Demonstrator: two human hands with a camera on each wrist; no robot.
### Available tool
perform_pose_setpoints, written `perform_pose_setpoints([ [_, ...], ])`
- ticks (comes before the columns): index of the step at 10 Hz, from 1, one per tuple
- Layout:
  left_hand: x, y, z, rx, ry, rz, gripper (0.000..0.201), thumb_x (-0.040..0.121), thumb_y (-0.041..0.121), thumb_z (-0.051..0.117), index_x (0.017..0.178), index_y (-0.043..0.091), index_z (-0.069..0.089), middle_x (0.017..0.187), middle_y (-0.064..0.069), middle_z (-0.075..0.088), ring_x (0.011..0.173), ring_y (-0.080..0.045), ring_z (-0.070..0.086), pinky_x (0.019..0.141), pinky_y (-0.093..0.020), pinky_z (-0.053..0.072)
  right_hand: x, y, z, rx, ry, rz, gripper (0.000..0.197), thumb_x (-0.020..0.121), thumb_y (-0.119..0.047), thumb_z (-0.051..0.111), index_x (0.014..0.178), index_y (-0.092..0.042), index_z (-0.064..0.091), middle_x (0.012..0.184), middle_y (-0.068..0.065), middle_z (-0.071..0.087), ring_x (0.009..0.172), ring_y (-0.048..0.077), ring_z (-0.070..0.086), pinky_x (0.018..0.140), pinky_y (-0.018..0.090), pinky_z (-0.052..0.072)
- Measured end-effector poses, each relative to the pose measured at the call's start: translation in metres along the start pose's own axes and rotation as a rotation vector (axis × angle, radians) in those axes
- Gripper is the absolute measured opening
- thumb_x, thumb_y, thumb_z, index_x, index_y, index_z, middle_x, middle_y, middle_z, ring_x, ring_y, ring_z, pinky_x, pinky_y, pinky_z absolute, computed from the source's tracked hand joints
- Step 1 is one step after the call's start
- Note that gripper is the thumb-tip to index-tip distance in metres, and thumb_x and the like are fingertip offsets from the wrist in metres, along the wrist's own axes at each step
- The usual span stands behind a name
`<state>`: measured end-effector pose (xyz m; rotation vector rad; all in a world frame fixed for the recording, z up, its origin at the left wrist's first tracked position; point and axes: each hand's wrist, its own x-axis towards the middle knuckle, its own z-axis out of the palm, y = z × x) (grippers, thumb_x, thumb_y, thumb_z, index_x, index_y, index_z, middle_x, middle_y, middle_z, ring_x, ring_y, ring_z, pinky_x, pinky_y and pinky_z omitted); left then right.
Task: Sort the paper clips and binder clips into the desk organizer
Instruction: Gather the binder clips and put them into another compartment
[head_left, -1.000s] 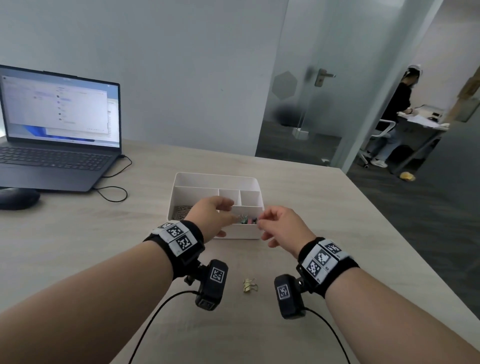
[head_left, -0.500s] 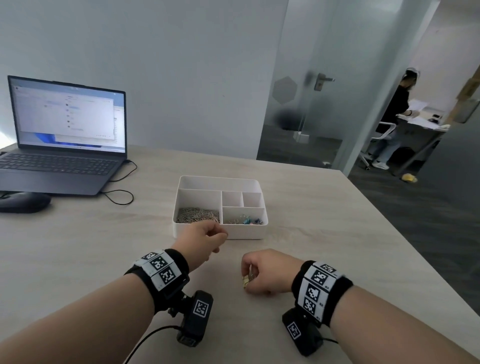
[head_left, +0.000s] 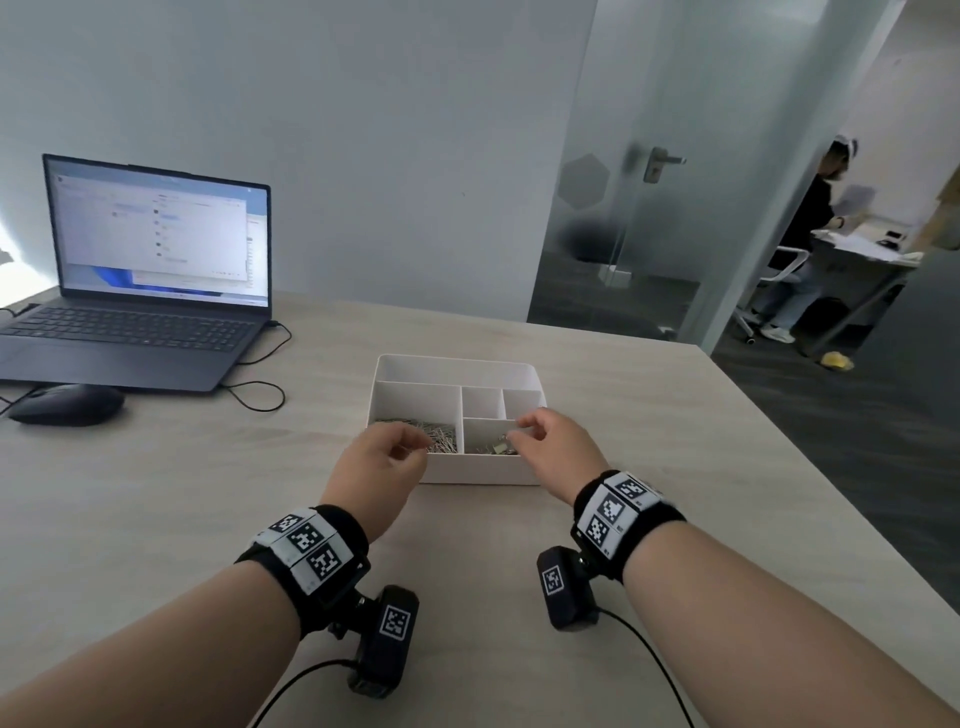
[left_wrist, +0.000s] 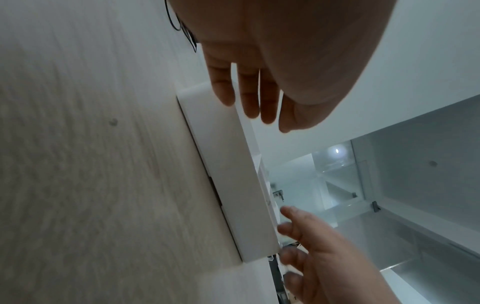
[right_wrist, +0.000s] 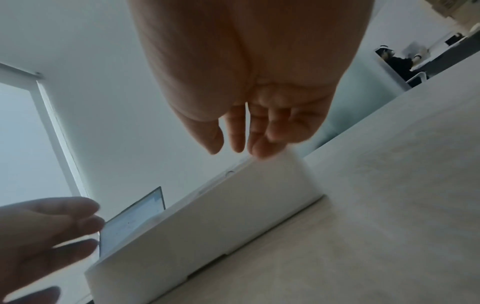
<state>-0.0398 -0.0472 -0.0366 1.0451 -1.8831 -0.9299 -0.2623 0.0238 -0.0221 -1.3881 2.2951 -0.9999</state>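
I am hovering my right hand (head_left: 558, 449), fingers loosely spread and empty, over the near-right compartment of the white plastic desk organizer (head_left: 511, 368), where the small metal binder clips (head_left: 497, 447) are lying. My left hand (head_left: 382, 462), relaxed and empty, is hanging by the silver paper clips (head_left: 441, 435). Reaching carelessly, I risk nudging the organizer along the pale wooden bench (head_left: 156, 493).

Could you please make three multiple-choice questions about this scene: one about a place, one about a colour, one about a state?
1. Where do the paper clips lie in the organizer?
A. near left compartment
B. far long compartment
C. on the laptop

2. What colour is the organizer?
A. black
B. white
C. red

3. How is the laptop?
A. closed
B. upside down
C. open, screen lit

Answers:
1. A: the silver heap fills the near left compartment.
2. B: its walls are white.
3. C: the screen stands up and glows.
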Motion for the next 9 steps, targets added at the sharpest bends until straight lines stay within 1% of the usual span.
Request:
perform_pose_setpoints([
  [1, 0.005, -0.009, -0.008, 0.022, 0.109, 0.019, 0.024, 0.082, 0.007, 0.065, 0.102, 0.021, 0.067, 0.109, 0.004, 0.053, 0.098, -0.011, 0.054, 0.095, -0.026, 0.043, -0.005, 0.014, -0.006, -0.099, 0.134, 0.028, 0.022, 0.092, -0.03, 0.059, 0.112, -0.021, 0.064, 0.114, 0.002, 0.054, 0.084, 0.013, 0.055, 0.078, 0.028, 0.043],
  [2, 0.011, -0.017, -0.011, -0.005, 0.106, -0.117, 0.043, 0.084, 0.013, 0.063, 0.125, 0.021, 0.056, 0.123, 0.003, 0.048, 0.115, -0.015, 0.05, 0.102, -0.037, 0.043, -0.009, 0.031, -0.008, -0.093, 0.124, 0.088, 0.025, 0.094, -0.028, 0.055, 0.118, -0.024, 0.062, 0.126, 0.002, 0.05, 0.09, 0.014, 0.052, 0.08, 0.028, 0.039],
  [3, 0.013, -0.016, -0.007, -0.11, 0.032, -0.292, 0.055, 0.088, 0.02, 0.06, 0.14, 0.023, 0.042, 0.103, 0.005, 0.061, 0.089, -0.012, 0.059, 0.081, -0.033, 0.046, -0.013, 0.035, -0.011, -0.009, 0.059, 0.112, 0.028, 0.095, -0.03, 0.054, 0.123, -0.029, 0.061, 0.128, 0.001, 0.059, 0.1, 0.017, 0.058, 0.081, 0.028, 0.041],
  [4, 0.015, -0.02, -0.002, -0.127, -0.027, -0.364, 0.065, 0.089, 0.025, 0.059, 0.148, 0.027, 0.031, 0.097, 0.005, 0.065, 0.091, -0.019, 0.062, 0.081, -0.034, 0.046, -0.019, 0.031, -0.01, 0.007, -0.016, 0.095, 0.029, 0.094, -0.024, 0.052, 0.12, -0.03, 0.064, 0.111, -0.002, 0.068, 0.085, 0.017, 0.065, 0.07, 0.027, 0.048],
  [5, 0.018, -0.024, -0.001, -0.091, -0.05, -0.389, 0.069, 0.089, 0.029, 0.059, 0.15, 0.029, 0.027, 0.106, -0.002, 0.067, 0.097, -0.025, 0.062, 0.08, -0.033, 0.045, -0.023, 0.027, -0.007, -0.101, -0.061, 0.074, 0.023, 0.092, -0.028, 0.054, 0.109, -0.03, 0.068, 0.08, -0.006, 0.066, 0.056, 0.007, 0.053, 0.052, 0.021, 0.038],
  [6, 0.017, -0.023, -0.002, -0.087, -0.065, -0.379, 0.068, 0.089, 0.028, 0.059, 0.149, 0.029, 0.028, 0.102, 0.002, 0.067, 0.094, -0.023, 0.061, 0.078, -0.032, 0.045, -0.027, 0.026, -0.008, -0.136, -0.016, 0.077, 0.019, 0.091, -0.031, 0.056, 0.101, -0.028, 0.071, 0.075, -0.007, 0.065, 0.057, 0.005, 0.053, 0.053, 0.021, 0.038],
  [7, 0.015, -0.022, -0.005, -0.077, -0.074, -0.366, 0.067, 0.088, 0.027, 0.059, 0.149, 0.029, 0.03, 0.097, 0.006, 0.067, 0.091, -0.021, 0.063, 0.078, -0.034, 0.048, -0.036, 0.024, -0.012, -0.141, -0.015, 0.07, 0.019, 0.09, -0.033, 0.056, 0.097, -0.028, 0.073, 0.079, -0.007, 0.069, 0.061, 0.003, 0.057, 0.055, 0.019, 0.039],
  [8, 0.013, -0.025, -0.007, -0.07, -0.096, -0.378, 0.071, 0.087, 0.028, 0.06, 0.15, 0.028, 0.027, 0.103, 0.003, 0.068, 0.096, -0.023, 0.063, 0.084, -0.036, 0.05, -0.044, 0.026, -0.012, -0.121, -0.061, 0.08, 0.022, 0.09, -0.032, 0.056, 0.105, -0.029, 0.073, 0.089, -0.006, 0.072, 0.066, 0.007, 0.06, 0.057, 0.019, 0.04],
  [9, 0.011, -0.015, -0.01, -0.056, -0.086, -0.338, 0.074, 0.086, 0.027, 0.06, 0.152, 0.025, 0.025, 0.11, 0.002, 0.066, 0.098, -0.024, 0.062, 0.084, -0.035, 0.049, -0.051, 0.018, -0.02, -0.107, -0.074, 0.078, 0.029, 0.089, -0.032, 0.057, 0.116, -0.033, 0.067, 0.101, -0.004, 0.071, 0.073, 0.013, 0.064, 0.064, 0.025, 0.047],
])
